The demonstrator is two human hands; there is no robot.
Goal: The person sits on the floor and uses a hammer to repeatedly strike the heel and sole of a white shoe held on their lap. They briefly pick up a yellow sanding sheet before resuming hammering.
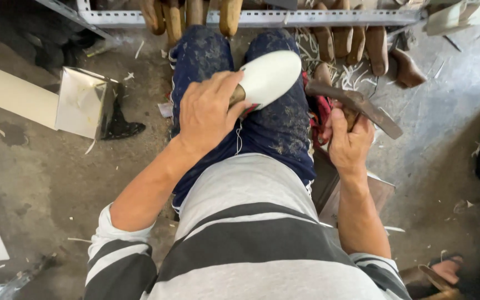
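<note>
**Technician A:** Fingers (pixel 226 83) of the left hand (pixel 206 111) are closed over the heel end of a white shoe (pixel 268 75), which is held on the lap, across the thighs in dark blue spattered trousers (pixel 276 130). How is the shoe oriented?

**Technician B:** Its pale sole side is turned upward and its toe is pointed to the far right. A brown edge is visible under the thumb. What is gripped on the other side?

**Technician A:** A hammer (pixel 356 105) is gripped by the right hand (pixel 348 139), fingers wrapped shut around the handle. The dark, worn head is held just right of the right thigh, near the shoe but apart from it.

**Technician B:** And the surroundings?

**Technician A:** A metal rack rail (pixel 318 18) is seen at the far edge, with brown wooden shoe lasts (pixel 356 44) hung from or leaned against it. A shiny metal box (pixel 81 103) is placed on the concrete floor (pixel 40 183) at the left. Pale shavings (pixel 351 75) are scattered below the lasts. A grey striped shirt (pixel 251 239) fills the near edge.
</note>
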